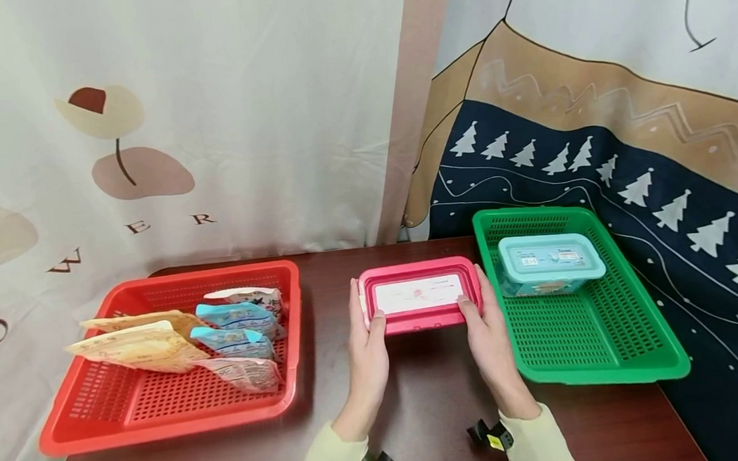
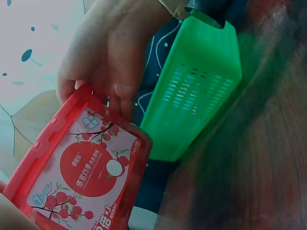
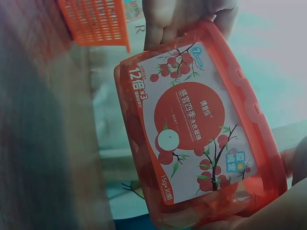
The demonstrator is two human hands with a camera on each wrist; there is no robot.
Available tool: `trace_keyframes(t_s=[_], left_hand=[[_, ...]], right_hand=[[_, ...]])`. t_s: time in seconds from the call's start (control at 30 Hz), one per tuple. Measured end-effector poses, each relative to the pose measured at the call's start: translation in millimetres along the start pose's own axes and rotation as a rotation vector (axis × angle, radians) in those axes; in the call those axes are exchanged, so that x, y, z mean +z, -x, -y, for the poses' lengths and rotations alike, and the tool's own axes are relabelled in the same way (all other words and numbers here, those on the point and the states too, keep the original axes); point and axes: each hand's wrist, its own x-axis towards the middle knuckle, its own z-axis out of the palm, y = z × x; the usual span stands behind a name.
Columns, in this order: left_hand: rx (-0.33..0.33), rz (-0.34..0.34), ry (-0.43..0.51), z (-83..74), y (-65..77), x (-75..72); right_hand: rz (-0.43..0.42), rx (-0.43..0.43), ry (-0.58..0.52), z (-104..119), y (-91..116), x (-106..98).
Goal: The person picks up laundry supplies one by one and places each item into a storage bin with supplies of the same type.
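Note:
A pink-red lidded box of laundry pods (image 1: 419,294) is held up between both hands above the table. At its left end my left hand (image 1: 368,350) grips it, the thumb on the lid's edge. My right hand (image 1: 491,343) holds the right end in the same way, thumb on the lid. In the left wrist view the laundry pod box (image 2: 98,167) shows a white label with red fruit and a red circle. The right wrist view shows the same label on the box (image 3: 192,120), with both hands at its ends.
On the left stands a red basket (image 1: 165,430) holding several upright packets (image 1: 138,347). The green basket (image 1: 606,371) on the right contains a light-blue lidded box (image 1: 551,261). Both stand on a dark brown table (image 1: 418,411), with printed curtains (image 1: 274,123) behind.

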Motion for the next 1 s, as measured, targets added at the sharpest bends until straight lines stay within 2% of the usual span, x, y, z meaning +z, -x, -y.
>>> trace_keyframes(t_s=[0.17, 0.47, 0.7, 1.0], left_hand=[[0.032, 0.021, 0.008, -5.5, 4.0, 3.7], [0.048, 0.086, 0.035, -12.7, 11.2, 14.2], [0.107, 0.173, 0.058, -17.2, 17.3, 28.8], [0.098, 0.258, 0.146, -26.8, 26.4, 55.8]], right_hand=[[-0.015, -0.024, -0.035, 3.7, 3.1, -5.5], [-0.051, -0.033, -0.051, 10.9, 8.6, -21.2], [-0.079, -0.016, -0.023, 18.1, 13.7, -43.6], [-0.145, -0.018, -0.011, 26.5, 13.9, -76.1]])
